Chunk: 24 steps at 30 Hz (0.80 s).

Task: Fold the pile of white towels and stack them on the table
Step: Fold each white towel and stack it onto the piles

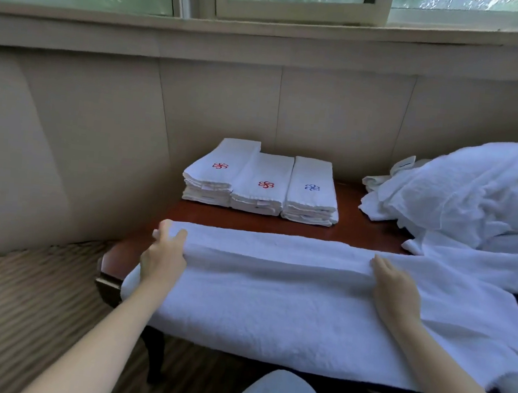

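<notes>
Before the folded stacks (pixel 262 184), the left hand (pixel 164 258) pinches the towel (pixel 273 301) mid-fold. I cannot tell the grip of the right hand (pixel 395 289). A crosswise fold likely follows.

No legible words or numbers. Marks only: one embroidered pinwheel emblem atop each folded towel stack on the surface (pixel 358 230).
11 o'clock stack (pixel 212 179): red.
12 o'clock stack (pixel 264 173): red.
1 o'clock stack (pixel 310 201): blue.
Edge tags (pixel 206 186) on the stacks: too small to read.
</notes>
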Available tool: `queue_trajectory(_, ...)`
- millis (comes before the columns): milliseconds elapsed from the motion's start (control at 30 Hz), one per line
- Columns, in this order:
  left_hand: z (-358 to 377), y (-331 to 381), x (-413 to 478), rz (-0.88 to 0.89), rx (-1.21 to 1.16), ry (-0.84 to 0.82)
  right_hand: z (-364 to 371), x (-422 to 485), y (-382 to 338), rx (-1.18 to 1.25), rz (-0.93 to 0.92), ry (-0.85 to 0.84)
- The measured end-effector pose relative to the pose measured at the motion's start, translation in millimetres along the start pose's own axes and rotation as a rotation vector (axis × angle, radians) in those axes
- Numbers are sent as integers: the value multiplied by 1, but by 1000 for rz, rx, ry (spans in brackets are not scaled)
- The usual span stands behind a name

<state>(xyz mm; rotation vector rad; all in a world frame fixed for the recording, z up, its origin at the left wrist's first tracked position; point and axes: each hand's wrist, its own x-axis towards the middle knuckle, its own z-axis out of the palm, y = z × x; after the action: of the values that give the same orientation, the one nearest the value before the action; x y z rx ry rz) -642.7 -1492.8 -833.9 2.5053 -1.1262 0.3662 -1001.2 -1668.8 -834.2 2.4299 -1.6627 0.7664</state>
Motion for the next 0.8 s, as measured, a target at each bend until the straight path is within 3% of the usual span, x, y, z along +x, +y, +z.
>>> queue_trajectory(133, 7, -10, 4, -116, -163, 43, 3, -4, 2, 48, -141, 64)
queue_trajectory(267, 17, -24, 22, -267, -391, -47, -1, -8, -2, 75, -204, -46)
queue_trajectory(400, 10, -34, 34, -207, -321, -24, -5, -14, -3, 7, -369, 72)
queue_trajectory(467, 8, -37, 37, -207, -307, -101, -3, -15, -1, -40, -418, 104)
queue_trajectory(567, 5, -40, 40, -224, -291, -193, -4, -18, 0, -132, -235, -153)
queue_trajectory(667, -4, -39, 43, -208, -430, -25, -6, -13, -8, -250, -164, -296)
queue_trajectory(733, -9, -35, 52, -342, -465, 7, -7, -4, -28, -250, -181, -349)
queue_trajectory(800, -11, -26, 64, -510, -457, -153, -2, 6, -52, -133, -268, -450)
